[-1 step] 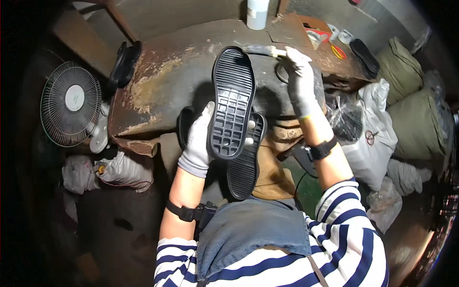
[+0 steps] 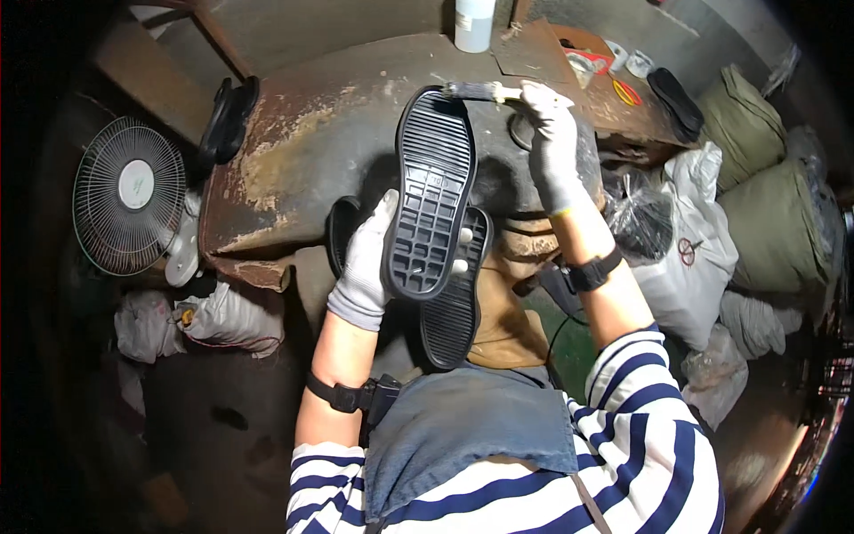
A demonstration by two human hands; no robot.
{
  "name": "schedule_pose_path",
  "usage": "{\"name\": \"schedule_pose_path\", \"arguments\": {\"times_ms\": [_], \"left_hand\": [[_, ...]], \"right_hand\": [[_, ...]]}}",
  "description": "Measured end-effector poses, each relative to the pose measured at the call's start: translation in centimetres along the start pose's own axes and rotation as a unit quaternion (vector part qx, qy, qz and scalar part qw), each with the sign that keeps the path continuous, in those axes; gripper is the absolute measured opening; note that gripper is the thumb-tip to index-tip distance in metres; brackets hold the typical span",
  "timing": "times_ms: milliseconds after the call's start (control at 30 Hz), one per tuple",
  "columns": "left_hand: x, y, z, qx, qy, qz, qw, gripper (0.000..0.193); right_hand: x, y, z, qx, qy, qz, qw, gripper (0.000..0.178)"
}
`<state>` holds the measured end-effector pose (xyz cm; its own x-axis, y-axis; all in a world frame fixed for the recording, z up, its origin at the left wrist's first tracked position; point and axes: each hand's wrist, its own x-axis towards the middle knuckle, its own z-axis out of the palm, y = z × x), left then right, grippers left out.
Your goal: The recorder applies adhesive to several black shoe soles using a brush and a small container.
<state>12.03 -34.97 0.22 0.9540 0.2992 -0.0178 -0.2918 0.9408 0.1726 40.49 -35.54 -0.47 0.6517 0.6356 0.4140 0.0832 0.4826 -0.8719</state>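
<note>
My left hand [image 2: 363,254], in a white glove, is closed around a black shoe sole [image 2: 433,182], its ribbed and gridded face toward me. Two gloved fingertips show past the sole's right edge. From the right, my gloved right hand [image 2: 551,120] grips a brush [image 2: 476,92] by its pale handle. The dark bristles meet the rim at the sole's far end. Below and behind is a second black sole [image 2: 452,329]; whether my left hand also touches it is hidden. Another black piece [image 2: 342,227] shows partly behind my left hand.
A worn brown bench [image 2: 311,133] stands ahead, with a white bottle [image 2: 474,25] at its back. Black footwear pieces [image 2: 229,120] lie at its left end. At right are yellow-red scissors [image 2: 626,92] and a black sole [image 2: 674,105]. A fan [image 2: 133,191] and white sacks [image 2: 240,320] stand left.
The brush has shifted slightly left, its bristles now over the rim at the sole's far end. My left hand keeps its hold, nearly still.
</note>
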Motion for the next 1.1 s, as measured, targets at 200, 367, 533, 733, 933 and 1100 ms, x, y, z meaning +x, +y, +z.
{"name": "schedule_pose_path", "arguments": {"times_ms": [200, 367, 533, 733, 933, 1100], "left_hand": [[-1.2, 0.2, -0.1, -0.018, 0.019, -0.066, 0.997, 0.064], [-0.2, -0.7, -0.2, -0.024, 0.006, -0.028, 0.999, 0.062], [0.5, -1.3, -2.9, -0.043, -0.046, 0.062, 0.996, 0.062], [1.0, 0.3, -1.9, -0.06, -0.05, 0.081, 0.994, 0.065], [-1.1, 2.0, -1.7, 0.137, 0.038, 0.086, 0.986, 0.064], [-1.4, 1.3, -0.1, 0.248, 0.184, 0.129, 0.942, 0.05]], "right_hand": [[-1.4, -1.4, 1.7, -0.049, -0.069, -0.001, 0.996, 0.018], [-5.6, -4.3, 3.2, -0.02, -0.114, 0.053, 0.992, 0.018], [-10.6, -6.2, 4.2, 0.021, -0.137, 0.09, 0.986, 0.017], [-13.6, -8.2, 2.4, -0.131, -0.266, -0.044, 0.954, 0.015], [-12.5, -10.9, 1.6, -0.255, -0.372, -0.068, 0.89, 0.012], [-9.7, -11.1, 2.0, -0.328, -0.326, -0.141, 0.875, 0.015]]}}
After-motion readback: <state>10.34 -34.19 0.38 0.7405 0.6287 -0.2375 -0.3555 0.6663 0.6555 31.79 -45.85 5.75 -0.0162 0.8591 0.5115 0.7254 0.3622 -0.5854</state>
